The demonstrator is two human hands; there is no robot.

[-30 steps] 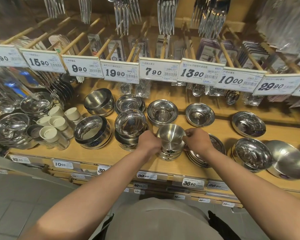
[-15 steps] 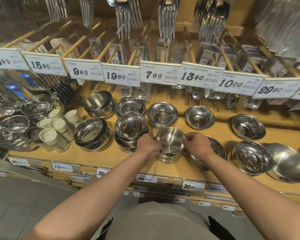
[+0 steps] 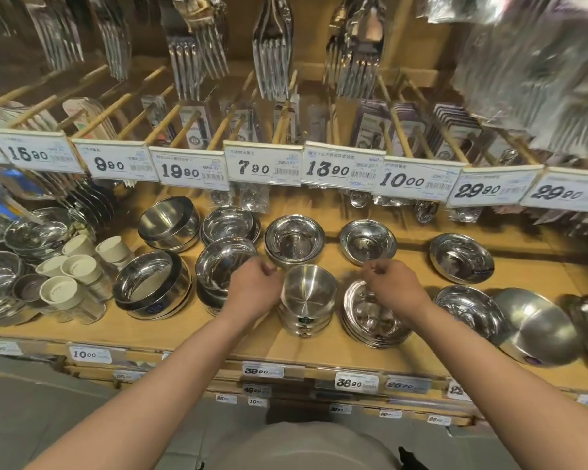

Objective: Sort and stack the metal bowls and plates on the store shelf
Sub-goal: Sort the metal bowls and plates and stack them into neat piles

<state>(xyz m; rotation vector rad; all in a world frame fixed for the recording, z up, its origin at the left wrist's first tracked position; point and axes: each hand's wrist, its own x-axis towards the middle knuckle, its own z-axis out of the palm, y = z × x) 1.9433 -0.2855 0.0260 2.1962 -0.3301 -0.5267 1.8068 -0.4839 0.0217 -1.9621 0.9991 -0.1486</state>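
Head view: small steel bowl stack (image 3: 307, 301) stood near the front edge of the wooden shelf (image 3: 319, 347), between a taller bowl stack (image 3: 223, 266) and a plate stack (image 3: 370, 317). Left hand (image 3: 255, 293) lay against the stack's left side, fingers curled; an actual grip could not be told. Right hand (image 3: 396, 288) hovered over the plate stack, fingers loosely curled, holding nothing. Price tags (image 3: 262, 163) hung above.

Both hands reach forward, left (image 3: 257, 293) and right (image 3: 396, 286) loosely curled.
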